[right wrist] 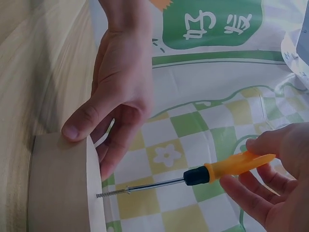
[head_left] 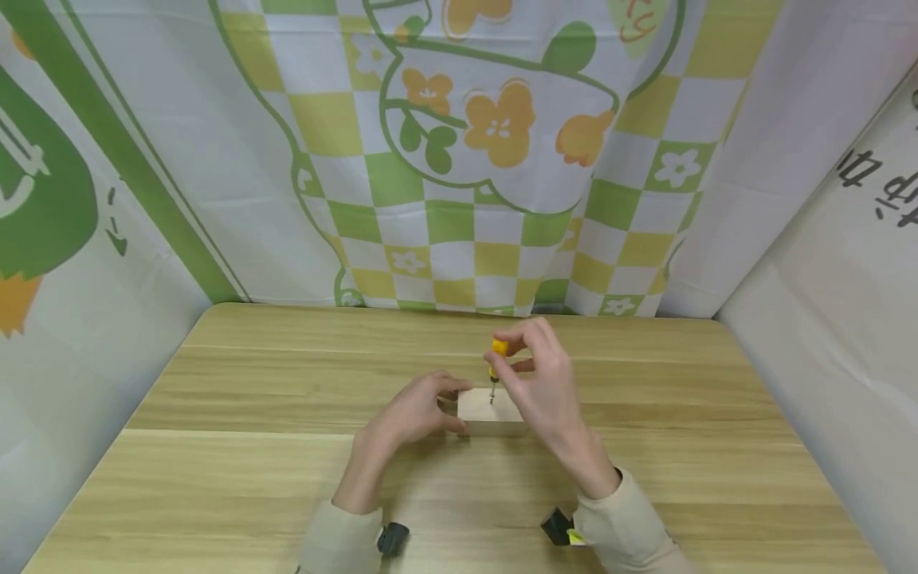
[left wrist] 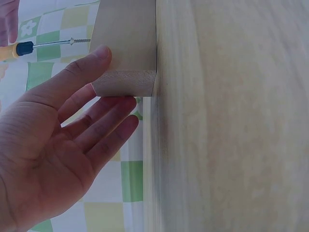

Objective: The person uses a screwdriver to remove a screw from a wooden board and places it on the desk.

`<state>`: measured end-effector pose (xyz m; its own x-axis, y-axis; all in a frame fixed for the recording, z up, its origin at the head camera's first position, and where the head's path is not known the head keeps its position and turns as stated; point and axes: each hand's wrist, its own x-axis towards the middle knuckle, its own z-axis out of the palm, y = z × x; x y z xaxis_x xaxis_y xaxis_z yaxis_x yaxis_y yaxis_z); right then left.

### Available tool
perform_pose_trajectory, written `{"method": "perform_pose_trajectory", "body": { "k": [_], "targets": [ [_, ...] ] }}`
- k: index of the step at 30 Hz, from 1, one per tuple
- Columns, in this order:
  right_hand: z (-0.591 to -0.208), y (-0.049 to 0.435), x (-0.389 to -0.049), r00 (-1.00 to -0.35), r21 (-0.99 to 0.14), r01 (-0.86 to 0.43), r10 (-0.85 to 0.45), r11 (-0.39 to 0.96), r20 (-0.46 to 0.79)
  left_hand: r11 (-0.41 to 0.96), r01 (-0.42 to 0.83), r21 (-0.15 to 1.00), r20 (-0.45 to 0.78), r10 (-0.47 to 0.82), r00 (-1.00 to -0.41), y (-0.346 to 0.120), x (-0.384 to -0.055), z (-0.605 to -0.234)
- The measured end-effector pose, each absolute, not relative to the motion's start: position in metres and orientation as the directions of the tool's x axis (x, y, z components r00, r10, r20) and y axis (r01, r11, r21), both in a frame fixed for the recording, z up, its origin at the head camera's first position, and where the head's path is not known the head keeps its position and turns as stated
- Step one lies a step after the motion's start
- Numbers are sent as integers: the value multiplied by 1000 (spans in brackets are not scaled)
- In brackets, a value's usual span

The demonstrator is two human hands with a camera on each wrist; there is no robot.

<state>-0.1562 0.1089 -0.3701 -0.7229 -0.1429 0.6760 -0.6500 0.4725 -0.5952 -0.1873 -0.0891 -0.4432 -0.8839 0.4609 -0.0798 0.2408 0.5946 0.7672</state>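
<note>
A pale wooden block lies on the table. My left hand holds its left end, the thumb on the near side and fingers on the far side. A screw stands with its point in the block's top face, most of its thread showing. On the screw's head sits the tip of a screwdriver with a yellow-orange handle and black collar. My right hand pinches that handle from above between thumb and fingers. In the head view this hand covers the block's right end. The left wrist view shows the block's end face.
The wood-grain table extends around the block on all sides. Behind it hangs a checked, flowered curtain, with printed cloth at both sides. Dark devices show by the sleeve cuffs.
</note>
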Motion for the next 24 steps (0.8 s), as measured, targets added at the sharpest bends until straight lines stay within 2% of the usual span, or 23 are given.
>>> {"method": "perform_pose_trajectory", "body": {
  "k": [19,24],
  "targets": [
    [-371,108,-158,-691,-585,-676,-110,449,714,593,247,766,-79,468,-880,-89,-188,-443],
    [-369,107,-156,-710,-602,-665,-124,442,693,591,238,770,-83,464,-882,-89,-188,-443]
  ]
}}
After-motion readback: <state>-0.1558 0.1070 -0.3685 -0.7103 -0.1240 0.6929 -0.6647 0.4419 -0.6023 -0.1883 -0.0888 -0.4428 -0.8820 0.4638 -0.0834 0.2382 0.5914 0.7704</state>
